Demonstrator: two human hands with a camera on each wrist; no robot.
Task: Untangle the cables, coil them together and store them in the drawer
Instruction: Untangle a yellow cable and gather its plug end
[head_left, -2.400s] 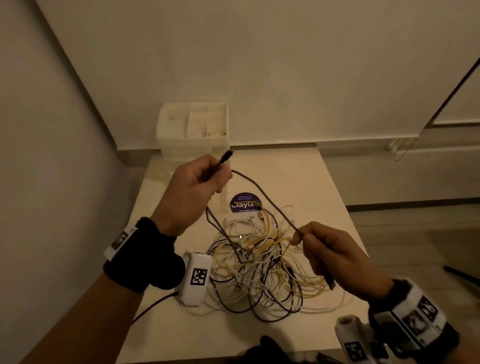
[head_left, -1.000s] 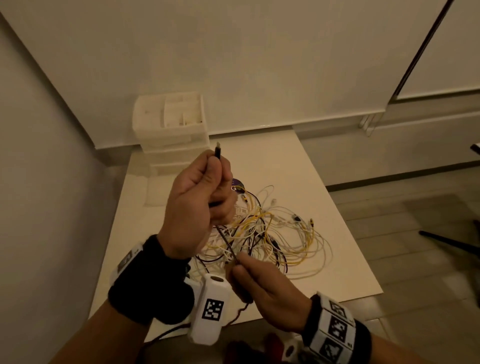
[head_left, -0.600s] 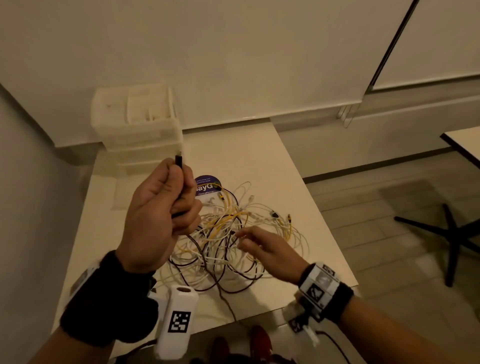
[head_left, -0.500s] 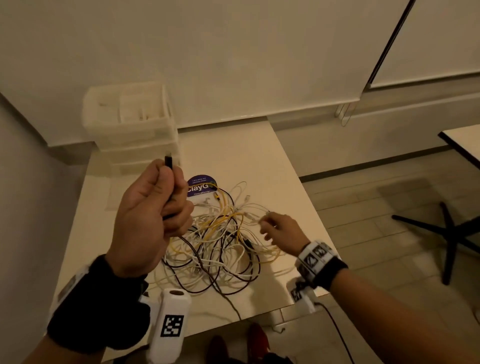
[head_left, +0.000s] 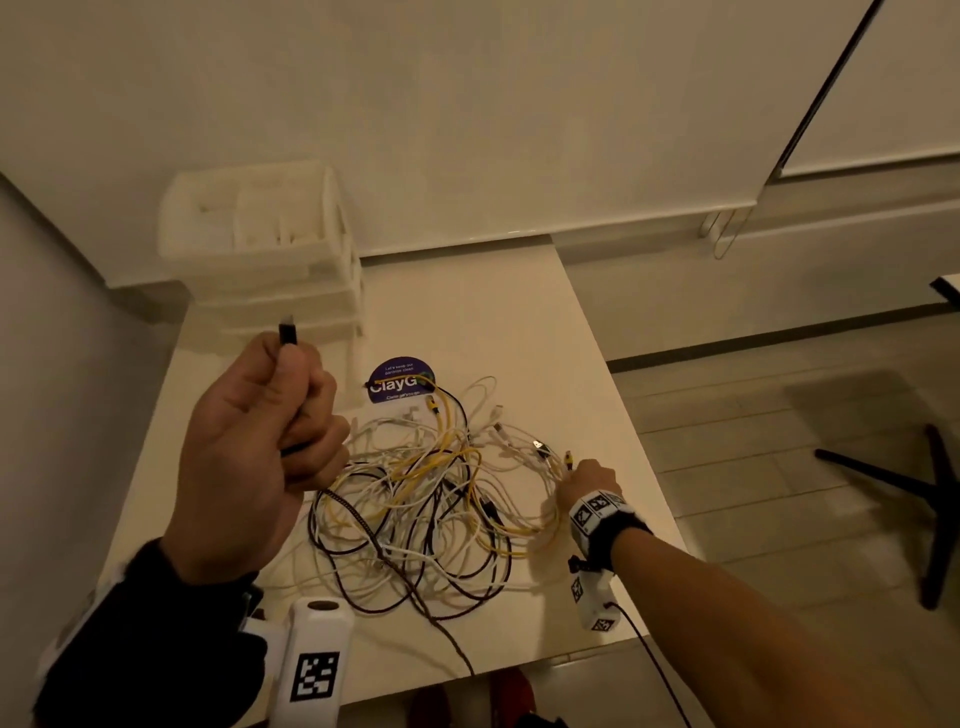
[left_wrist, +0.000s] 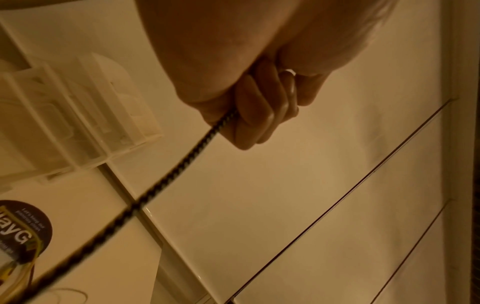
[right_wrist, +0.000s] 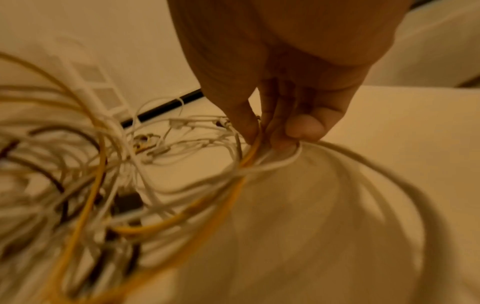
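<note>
The left hand (head_left: 249, 447) is up in the air, fist tight round a braided black cable (left_wrist: 166, 181) — its plug pokes out on top. The right hand (head_left: 584, 480) pinches a yellow cable (right_wrist: 249, 158) at the right edge of the cable pile (head_left: 431, 499) on the bench (head_left: 519, 322) — the drawer box (head_left: 270, 254) sits at the back

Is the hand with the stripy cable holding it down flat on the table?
No, the left hand grips the braided cable raised in the air above the table.
</note>
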